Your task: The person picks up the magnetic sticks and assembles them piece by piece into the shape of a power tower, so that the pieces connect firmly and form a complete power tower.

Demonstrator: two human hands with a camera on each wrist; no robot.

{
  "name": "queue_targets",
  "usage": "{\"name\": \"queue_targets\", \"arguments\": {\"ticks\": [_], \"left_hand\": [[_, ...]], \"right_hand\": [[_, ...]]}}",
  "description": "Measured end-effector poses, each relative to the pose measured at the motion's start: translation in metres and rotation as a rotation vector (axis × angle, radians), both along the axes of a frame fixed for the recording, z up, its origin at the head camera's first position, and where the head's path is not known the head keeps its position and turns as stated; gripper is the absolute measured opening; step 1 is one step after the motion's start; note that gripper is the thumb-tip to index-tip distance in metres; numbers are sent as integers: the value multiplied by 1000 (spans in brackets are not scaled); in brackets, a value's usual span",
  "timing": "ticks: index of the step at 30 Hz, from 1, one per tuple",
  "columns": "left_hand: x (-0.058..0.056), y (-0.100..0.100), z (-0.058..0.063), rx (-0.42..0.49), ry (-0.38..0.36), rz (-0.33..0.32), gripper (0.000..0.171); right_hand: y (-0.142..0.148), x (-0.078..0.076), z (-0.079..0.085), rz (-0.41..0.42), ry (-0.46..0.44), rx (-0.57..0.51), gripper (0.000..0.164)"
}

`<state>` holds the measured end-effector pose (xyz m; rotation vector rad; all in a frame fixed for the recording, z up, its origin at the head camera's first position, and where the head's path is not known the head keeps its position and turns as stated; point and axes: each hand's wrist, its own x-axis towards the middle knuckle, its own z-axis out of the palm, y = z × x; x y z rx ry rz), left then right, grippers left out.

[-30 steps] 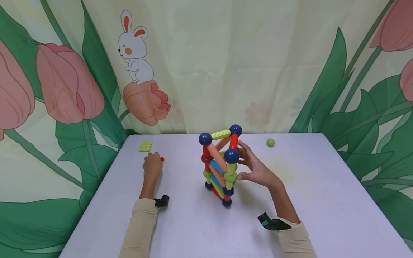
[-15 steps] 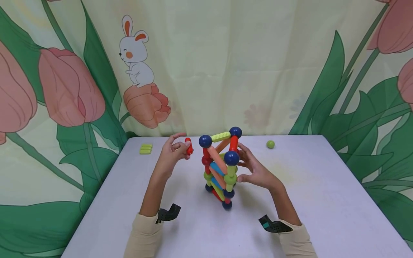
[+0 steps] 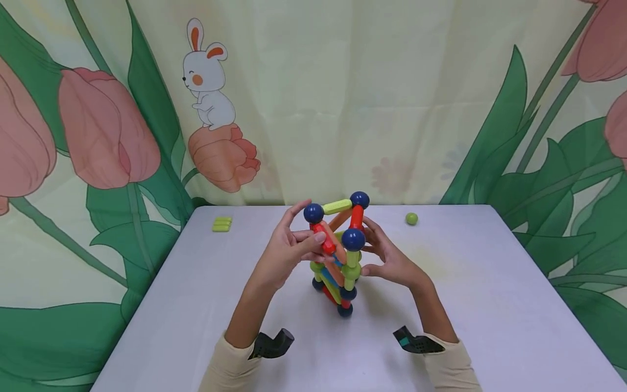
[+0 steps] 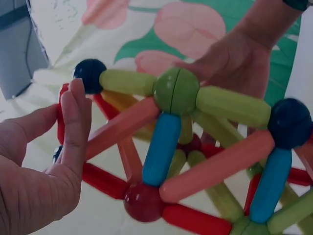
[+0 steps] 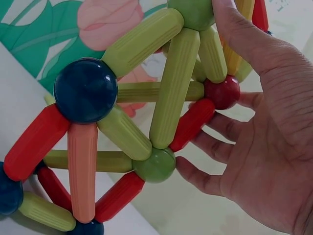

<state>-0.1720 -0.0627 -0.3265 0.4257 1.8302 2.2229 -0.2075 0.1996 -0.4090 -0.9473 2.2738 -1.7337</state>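
Observation:
A tall tower of magnetic rods and balls (image 3: pixel 352 239) stands upright on the table, built with red, green, orange and light-blue rods. My left hand (image 3: pixel 281 258) pinches a loose red magnetic rod (image 3: pixel 325 240) between thumb and fingers, close by the tower's upper left side under a dark blue ball (image 3: pixel 313 213). In the left wrist view that red rod (image 4: pixel 61 115) is mostly hidden behind the fingers. My right hand (image 3: pixel 392 261) holds the tower's right side, thumb by a green ball (image 5: pixel 193 12) and fingertips near a red ball (image 5: pixel 222 92).
Several green rods (image 3: pixel 222 224) lie side by side at the table's back left. A single green ball (image 3: pixel 411 218) rests at the back right. Behind the white table (image 3: pixel 470 305) hangs a printed curtain (image 3: pixel 392 109).
My left hand has lifted the red rod from the table's left side and carried it right, up against the tower. The right hand keeps its place on the tower.

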Motion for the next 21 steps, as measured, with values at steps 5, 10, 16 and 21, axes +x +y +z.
{"name": "queue_targets", "arguments": {"ticks": [5,10,16,21], "left_hand": [[0,13,4,18,-20,27,63],[2,17,7,50,-32,89,55],[6,17,3,-83,151,199,52],[6,13,-3,-430,614,443,44]], "right_hand": [[2,0,-1,10,12,-10,98],[3,0,0,18,11,-1,97],[3,0,1,30,7,3,97],[3,1,4,30,4,20,95]]}}
